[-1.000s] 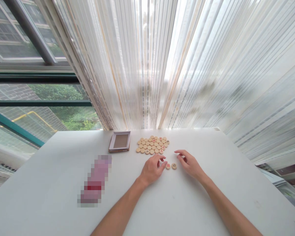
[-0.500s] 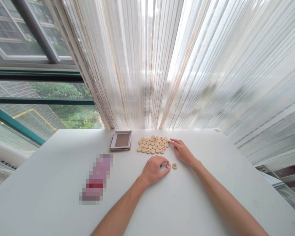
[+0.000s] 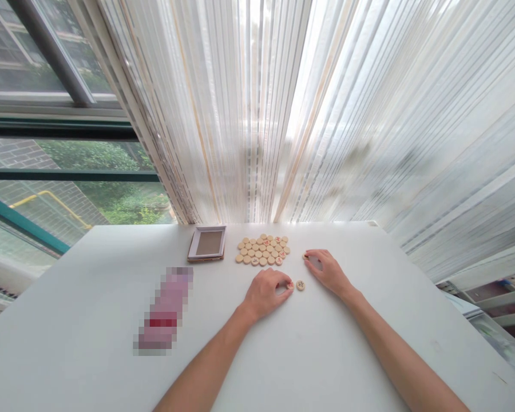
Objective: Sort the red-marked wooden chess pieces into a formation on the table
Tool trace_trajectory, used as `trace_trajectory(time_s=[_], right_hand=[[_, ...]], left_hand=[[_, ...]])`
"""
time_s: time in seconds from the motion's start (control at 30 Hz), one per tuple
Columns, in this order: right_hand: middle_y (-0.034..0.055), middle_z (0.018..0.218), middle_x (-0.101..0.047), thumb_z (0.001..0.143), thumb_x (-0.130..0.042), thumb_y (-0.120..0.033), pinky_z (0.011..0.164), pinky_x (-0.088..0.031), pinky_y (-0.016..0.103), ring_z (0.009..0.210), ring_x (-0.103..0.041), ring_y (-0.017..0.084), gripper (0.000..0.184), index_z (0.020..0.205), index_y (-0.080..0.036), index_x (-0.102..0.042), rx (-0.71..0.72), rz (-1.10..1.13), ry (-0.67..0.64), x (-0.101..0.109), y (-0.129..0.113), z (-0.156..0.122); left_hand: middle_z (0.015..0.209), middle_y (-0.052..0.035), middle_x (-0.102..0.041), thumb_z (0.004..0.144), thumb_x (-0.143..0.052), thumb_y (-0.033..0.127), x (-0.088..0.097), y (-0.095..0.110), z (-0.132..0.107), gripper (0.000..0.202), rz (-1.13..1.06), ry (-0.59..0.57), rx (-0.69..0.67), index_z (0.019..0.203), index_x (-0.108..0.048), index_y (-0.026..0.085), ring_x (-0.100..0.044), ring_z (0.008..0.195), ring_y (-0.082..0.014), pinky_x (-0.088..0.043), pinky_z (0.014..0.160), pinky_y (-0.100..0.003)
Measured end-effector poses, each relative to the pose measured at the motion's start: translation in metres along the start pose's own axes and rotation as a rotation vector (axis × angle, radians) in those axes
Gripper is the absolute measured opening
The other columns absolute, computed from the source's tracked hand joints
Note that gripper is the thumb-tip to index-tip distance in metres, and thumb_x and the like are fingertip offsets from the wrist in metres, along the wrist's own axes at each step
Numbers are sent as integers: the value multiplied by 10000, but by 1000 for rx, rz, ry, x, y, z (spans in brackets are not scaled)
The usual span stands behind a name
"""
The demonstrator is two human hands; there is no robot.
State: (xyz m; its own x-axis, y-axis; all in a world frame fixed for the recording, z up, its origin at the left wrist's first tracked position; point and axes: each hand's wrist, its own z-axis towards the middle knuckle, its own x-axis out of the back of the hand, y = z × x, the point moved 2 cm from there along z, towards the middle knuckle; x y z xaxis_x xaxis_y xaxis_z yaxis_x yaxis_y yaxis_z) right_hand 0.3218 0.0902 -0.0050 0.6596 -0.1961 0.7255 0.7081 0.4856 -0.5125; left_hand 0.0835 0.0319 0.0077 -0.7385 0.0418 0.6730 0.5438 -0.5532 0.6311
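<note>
Round wooden Chinese chess pieces [image 3: 257, 249] lie in a close cluster on the white table, most plain side up, a few showing red or black characters. My left hand [image 3: 264, 293] rests in front of the cluster, thumb and forefinger pinching a red-marked Chinese chess piece [image 3: 290, 285] at the tabletop. Just right of it, a black-marked piece [image 3: 300, 285] lies loose. To the right of the cluster, my right hand [image 3: 329, 276] has a Chinese chess piece [image 3: 304, 257] between thumb and fingertips; its face is mostly hidden.
An open shallow box [image 3: 206, 243] sits left of the cluster near the table's back edge. Nearer on the left lies a pixelated pinkish object [image 3: 166, 309]. Behind the table [image 3: 90, 297] hangs a striped string curtain [image 3: 249, 114], with a window at the left.
My right hand has drawn one piece away from the cluster's right edge, and its fingers have closed round it. My left hand keeps its pinch on the red-marked piece. The view has shifted slightly.
</note>
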Motion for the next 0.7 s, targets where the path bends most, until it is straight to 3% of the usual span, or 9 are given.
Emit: trace_trajectory(time_s=[0.23,0.4,0.57,0.7], right_hand=[[58,1018,-728,927,-589,-367,918,-534,463,1020,-644,260,161,992,-255,-684,-58,27,36,8,-8,-16],[62,1082,-721,932,-581,-368,808,-574,411,1009,-657,253,195,1069,-263,-672,-92,56,68,16,-18,-23],[71,1109,-717,926,-593,-366,739,-588,400,916,-676,248,232,1126,-258,-641,-88,82,74,18,-46,-31],[69,1104,-713,923,-603,-307,787,-577,390,931,-680,231,253,1170,-258,-618,-19,186,44,8,-79,-32]], left_hand=[[870,-15,-761,860,-669,255,-2,-2,0,74,-24,3,4,902,-729,244,-624,750,-189,-465,832,-355],[871,-12,-738,809,-724,267,-2,-3,-2,179,-72,14,37,987,-721,248,-610,742,-187,-465,804,-347],[914,-18,-731,862,-666,335,-1,-8,-1,206,-184,55,128,1037,-705,233,-607,708,-163,-485,756,-321],[981,-41,-745,957,-527,400,5,-13,5,259,-322,99,222,1049,-675,209,-632,740,-156,-502,695,-282]])
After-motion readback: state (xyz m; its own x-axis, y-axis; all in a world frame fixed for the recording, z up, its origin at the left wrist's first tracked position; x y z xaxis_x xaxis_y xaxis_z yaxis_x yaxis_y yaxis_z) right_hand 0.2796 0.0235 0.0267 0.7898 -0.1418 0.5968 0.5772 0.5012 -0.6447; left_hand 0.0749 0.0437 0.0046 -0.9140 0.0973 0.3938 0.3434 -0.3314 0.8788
